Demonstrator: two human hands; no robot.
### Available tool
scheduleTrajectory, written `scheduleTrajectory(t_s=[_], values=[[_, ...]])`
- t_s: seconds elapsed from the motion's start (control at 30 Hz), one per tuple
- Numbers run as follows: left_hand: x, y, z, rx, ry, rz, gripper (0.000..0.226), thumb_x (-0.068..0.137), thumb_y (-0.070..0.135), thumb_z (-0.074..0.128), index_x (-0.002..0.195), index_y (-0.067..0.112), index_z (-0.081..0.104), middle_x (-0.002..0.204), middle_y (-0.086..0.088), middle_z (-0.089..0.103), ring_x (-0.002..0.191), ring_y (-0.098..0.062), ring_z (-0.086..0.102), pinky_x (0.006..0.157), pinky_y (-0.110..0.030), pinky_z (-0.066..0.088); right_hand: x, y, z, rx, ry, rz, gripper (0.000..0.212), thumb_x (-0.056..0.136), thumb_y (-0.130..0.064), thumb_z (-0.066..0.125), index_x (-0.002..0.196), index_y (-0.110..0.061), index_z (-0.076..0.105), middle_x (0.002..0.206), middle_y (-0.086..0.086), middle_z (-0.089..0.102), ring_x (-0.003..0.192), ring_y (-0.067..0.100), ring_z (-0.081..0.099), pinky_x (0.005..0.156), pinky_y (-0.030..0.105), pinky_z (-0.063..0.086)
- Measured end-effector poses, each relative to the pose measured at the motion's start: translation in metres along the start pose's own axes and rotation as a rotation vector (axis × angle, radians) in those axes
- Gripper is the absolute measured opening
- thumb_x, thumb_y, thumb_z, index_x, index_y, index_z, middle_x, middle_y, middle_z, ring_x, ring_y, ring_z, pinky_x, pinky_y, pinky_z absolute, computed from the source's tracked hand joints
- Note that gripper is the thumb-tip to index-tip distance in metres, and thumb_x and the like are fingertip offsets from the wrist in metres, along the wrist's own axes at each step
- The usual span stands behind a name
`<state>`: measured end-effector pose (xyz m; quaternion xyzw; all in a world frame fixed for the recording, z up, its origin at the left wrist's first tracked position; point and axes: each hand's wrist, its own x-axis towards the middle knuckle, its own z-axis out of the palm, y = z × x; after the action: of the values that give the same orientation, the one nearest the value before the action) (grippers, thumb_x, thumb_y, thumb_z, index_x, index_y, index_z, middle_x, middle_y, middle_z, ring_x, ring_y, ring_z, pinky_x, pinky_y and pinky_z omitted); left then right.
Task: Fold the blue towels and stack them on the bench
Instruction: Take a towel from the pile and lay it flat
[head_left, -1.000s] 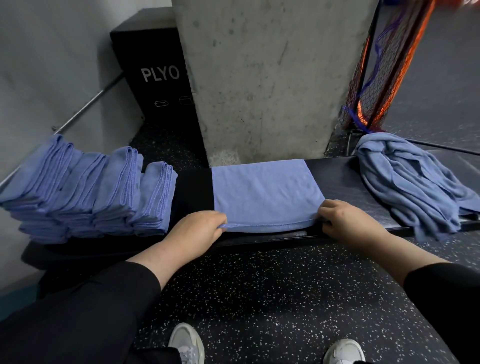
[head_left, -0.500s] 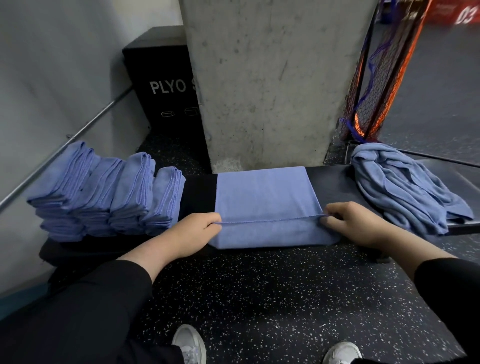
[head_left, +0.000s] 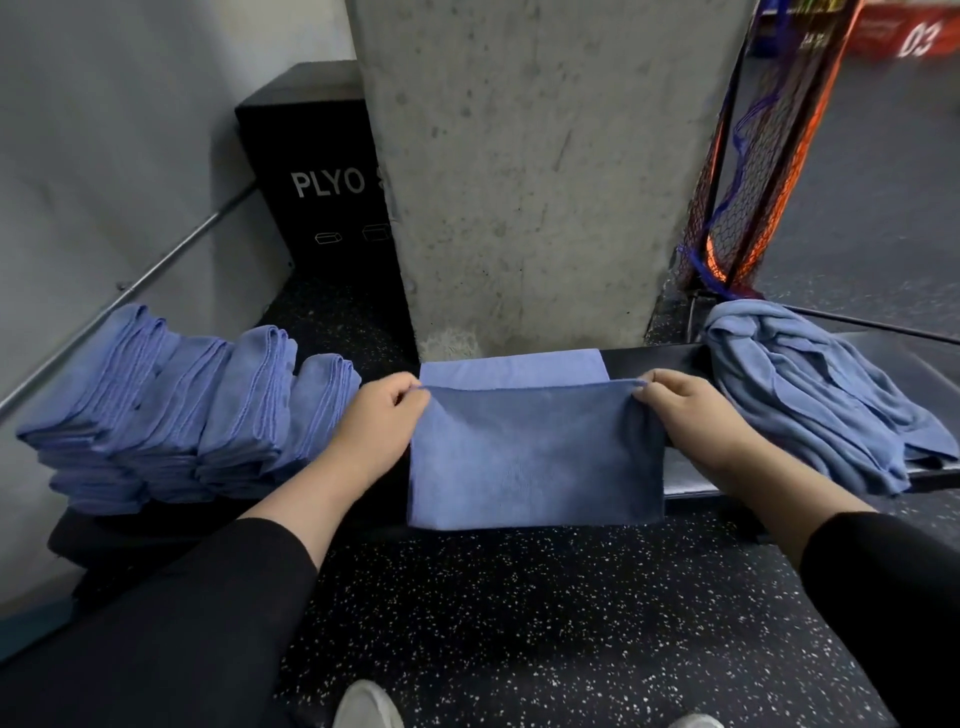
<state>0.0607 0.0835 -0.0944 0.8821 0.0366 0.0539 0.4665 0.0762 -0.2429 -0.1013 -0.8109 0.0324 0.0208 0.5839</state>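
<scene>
Big grey concrete pillar (head_left: 524, 171) dead ahead, and the long black padded bench (head_left: 649, 356) runs across in front of it. That's my work surface.

On its left end, the stacked rows of folded blue towels (head_left: 176, 410) are already lined up, several piles deep, so I judge a good share of the job done. On the right end sits a rumpled heap of unfolded blue towels (head_left: 815, 395), so there's plenty left.

Between them, the blue towel I'm folding (head_left: 535, 457): its far part lies flat on the bench, its near part hangs down over the front edge. My left hand (head_left: 376, 426) pinches the left top corner, my right hand (head_left: 691, 415) pinches the right one, hands apart with the cloth stretched taut between them. I reckon this is mid-fold, one towel in hand, then onto the stack.

Writing now: the black box (head_left: 306, 171) behind the pillar reads "PLYO", the rest hidden. Far top right, a red box (head_left: 914, 31) shows "03".
</scene>
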Motion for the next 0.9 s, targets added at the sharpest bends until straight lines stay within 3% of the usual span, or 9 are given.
scheduleTrajectory(t_s=[0.13,0.27,0.4,0.53,0.67,0.9], values=[[0.030,-0.005,0.026,0.122,0.116,-0.032,0.024,0.104,0.024,0.047,0.091,0.008,0.059,0.076,-0.006,0.059,0.068,-0.020,0.049,0.060,-0.033,0.035,0.031,0.007,0.020,-0.186,0.062,-0.036,0.022,0.098,-0.023,0.054,0.080,-0.015,0.062,0.068,0.000,0.059,0.065,0.015,0.049,0.063,0.034,0.041],[0.056,-0.017,0.044,0.198,0.121,-0.072,0.024,0.106,0.026,0.041,0.089,0.015,0.054,0.077,-0.001,0.058,0.066,-0.018,0.049,0.055,-0.031,0.034,0.054,0.014,0.036,-0.394,0.088,-0.067,0.019,0.101,-0.026,0.050,0.089,-0.014,0.058,0.077,-0.002,0.063,0.071,0.016,0.053,0.064,0.035,0.037],[0.071,-0.035,0.058,0.386,-0.005,-0.046,0.032,0.106,0.026,0.040,0.080,0.010,0.046,0.074,-0.006,0.054,0.069,-0.027,0.049,0.058,-0.036,0.032,0.069,0.030,0.047,-0.600,0.025,-0.065,0.021,0.101,-0.026,0.047,0.088,-0.011,0.052,0.083,0.006,0.064,0.080,0.031,0.055,0.068,0.037,0.038],[0.074,-0.044,0.062,0.569,-0.094,0.025,0.038,0.106,0.025,0.038,0.070,0.018,0.032,0.073,0.000,0.045,0.075,-0.027,0.048,0.063,-0.036,0.032,0.070,0.031,0.051,-0.737,-0.034,-0.055,0.018,0.103,-0.026,0.040,0.096,-0.015,0.053,0.092,0.008,0.065,0.083,0.030,0.054,0.069,0.035,0.040],[0.066,-0.043,0.053,0.612,-0.167,0.018,0.035,0.106,0.027,0.035,0.072,0.018,0.032,0.074,-0.002,0.048,0.075,-0.028,0.051,0.062,-0.036,0.034,0.063,0.026,0.044,-0.826,-0.100,-0.042,0.022,0.101,-0.024,0.039,0.095,-0.009,0.054,0.096,0.015,0.067,0.087,0.035,0.057,0.076,0.041,0.048],[0.023,-0.029,0.036,0.626,-0.335,0.003,0.030,0.100,0.023,0.040,0.070,0.016,0.038,0.074,-0.001,0.051,0.066,-0.019,0.045,0.058,-0.033,0.030,0.032,0.009,0.020,-0.967,-0.303,0.066,0.023,0.102,-0.022,0.039,0.082,-0.013,0.047,0.097,0.014,0.060,0.087,0.029,0.050,0.071,0.033,0.034]])
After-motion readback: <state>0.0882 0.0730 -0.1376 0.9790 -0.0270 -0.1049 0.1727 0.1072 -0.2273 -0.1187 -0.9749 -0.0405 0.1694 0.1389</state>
